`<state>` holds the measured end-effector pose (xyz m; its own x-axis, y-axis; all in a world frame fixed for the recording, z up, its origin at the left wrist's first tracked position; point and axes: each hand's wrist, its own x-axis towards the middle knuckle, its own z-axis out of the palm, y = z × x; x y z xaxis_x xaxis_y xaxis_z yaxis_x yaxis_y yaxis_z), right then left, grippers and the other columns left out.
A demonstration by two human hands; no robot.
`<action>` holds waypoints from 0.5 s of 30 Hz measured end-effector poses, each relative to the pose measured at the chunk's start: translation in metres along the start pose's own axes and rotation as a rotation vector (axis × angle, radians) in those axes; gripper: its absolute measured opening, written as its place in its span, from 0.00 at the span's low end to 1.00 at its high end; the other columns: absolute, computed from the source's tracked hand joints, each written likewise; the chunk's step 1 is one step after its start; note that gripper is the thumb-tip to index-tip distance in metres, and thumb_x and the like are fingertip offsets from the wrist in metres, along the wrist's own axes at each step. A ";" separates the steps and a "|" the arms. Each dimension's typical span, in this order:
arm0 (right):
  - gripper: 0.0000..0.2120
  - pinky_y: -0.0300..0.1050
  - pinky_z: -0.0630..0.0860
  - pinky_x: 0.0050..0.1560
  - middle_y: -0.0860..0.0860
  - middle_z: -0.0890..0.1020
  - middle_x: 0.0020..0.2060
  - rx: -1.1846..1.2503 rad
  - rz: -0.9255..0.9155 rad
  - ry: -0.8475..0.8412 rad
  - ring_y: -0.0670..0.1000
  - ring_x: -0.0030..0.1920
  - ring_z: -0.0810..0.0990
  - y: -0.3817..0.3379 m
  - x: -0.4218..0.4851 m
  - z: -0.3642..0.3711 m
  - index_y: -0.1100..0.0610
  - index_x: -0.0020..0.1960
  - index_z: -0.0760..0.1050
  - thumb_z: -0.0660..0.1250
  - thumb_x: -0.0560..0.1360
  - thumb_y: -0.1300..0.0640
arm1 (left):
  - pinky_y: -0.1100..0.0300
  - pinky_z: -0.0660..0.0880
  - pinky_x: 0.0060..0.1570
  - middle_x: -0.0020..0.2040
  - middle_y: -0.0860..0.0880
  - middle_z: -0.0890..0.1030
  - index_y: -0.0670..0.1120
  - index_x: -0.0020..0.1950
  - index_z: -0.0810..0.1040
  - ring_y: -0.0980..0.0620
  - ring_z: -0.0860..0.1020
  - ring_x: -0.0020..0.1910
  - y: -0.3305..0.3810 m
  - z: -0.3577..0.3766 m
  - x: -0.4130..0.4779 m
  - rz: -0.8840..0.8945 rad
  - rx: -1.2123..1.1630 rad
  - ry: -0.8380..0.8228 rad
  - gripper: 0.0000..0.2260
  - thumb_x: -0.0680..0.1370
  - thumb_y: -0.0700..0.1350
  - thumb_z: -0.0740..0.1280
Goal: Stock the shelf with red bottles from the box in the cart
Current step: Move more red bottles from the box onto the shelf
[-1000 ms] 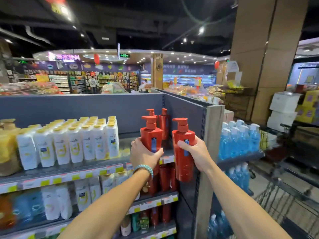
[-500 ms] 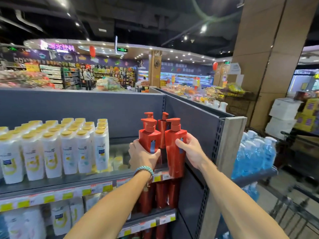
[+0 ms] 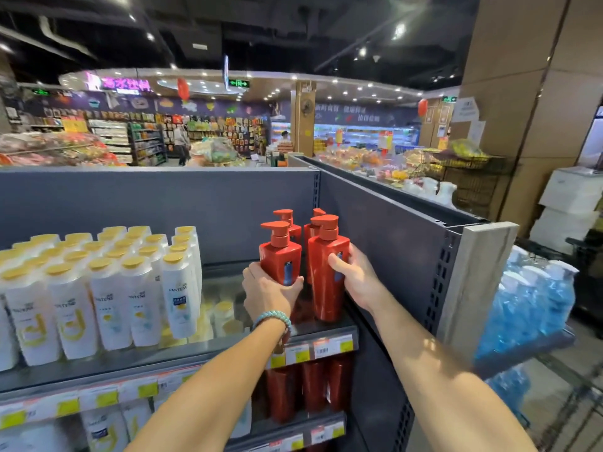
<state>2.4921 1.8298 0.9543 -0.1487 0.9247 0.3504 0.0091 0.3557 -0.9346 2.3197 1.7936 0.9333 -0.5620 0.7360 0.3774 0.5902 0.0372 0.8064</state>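
Observation:
My left hand (image 3: 269,293) grips a red pump bottle (image 3: 281,256) by its lower body at the right end of the top shelf (image 3: 208,344). My right hand (image 3: 355,278) holds a second red pump bottle (image 3: 326,272) beside it, its base resting on the shelf next to the grey side panel (image 3: 391,243). Two more red bottles (image 3: 298,225) stand just behind these. More red bottles (image 3: 313,384) fill the shelf below. The cart and box are out of view.
Several white Pantene bottles with gold caps (image 3: 107,288) fill the left of the top shelf, with a gap between them and the red ones. Blue bottles (image 3: 532,301) sit on a shelf round the right corner. White boxes (image 3: 571,207) stack at the far right.
Both hands have pushed their red bottles forward and down onto the top shelf; the right bottle moved left from outside the corner post to stand beside the left one.

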 end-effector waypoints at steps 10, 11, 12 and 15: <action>0.22 0.65 0.71 0.69 0.55 0.83 0.61 0.079 0.011 0.047 0.57 0.64 0.80 0.026 0.028 0.001 0.53 0.66 0.76 0.73 0.75 0.47 | 0.48 0.76 0.45 0.51 0.49 0.71 0.47 0.53 0.65 0.47 0.75 0.54 -0.004 0.038 0.021 0.033 0.001 -0.027 0.32 0.61 0.62 0.76; 0.22 0.65 0.71 0.69 0.55 0.83 0.61 0.096 0.028 0.067 0.57 0.64 0.81 0.031 0.030 0.000 0.53 0.65 0.77 0.73 0.74 0.48 | 0.48 0.76 0.45 0.52 0.49 0.71 0.47 0.53 0.65 0.47 0.75 0.54 -0.005 0.042 0.024 0.033 -0.003 -0.026 0.32 0.61 0.62 0.76; 0.22 0.65 0.71 0.69 0.55 0.83 0.61 0.102 0.043 0.077 0.57 0.63 0.81 0.035 0.032 -0.001 0.53 0.65 0.77 0.74 0.73 0.48 | 0.47 0.76 0.45 0.52 0.48 0.71 0.47 0.54 0.65 0.46 0.75 0.54 -0.007 0.046 0.027 0.030 -0.007 -0.024 0.32 0.61 0.62 0.76; 0.22 0.64 0.72 0.68 0.56 0.83 0.60 0.125 0.067 0.090 0.58 0.63 0.81 0.049 0.039 -0.005 0.55 0.65 0.77 0.74 0.73 0.51 | 0.47 0.76 0.44 0.52 0.48 0.71 0.46 0.54 0.66 0.45 0.75 0.55 -0.014 0.058 0.036 0.020 -0.012 -0.015 0.33 0.62 0.62 0.76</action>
<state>2.4915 1.8841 0.9223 -0.0624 0.9563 0.2858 -0.1074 0.2783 -0.9545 2.3252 1.8586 0.9088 -0.5415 0.7466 0.3865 0.5942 0.0147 0.8042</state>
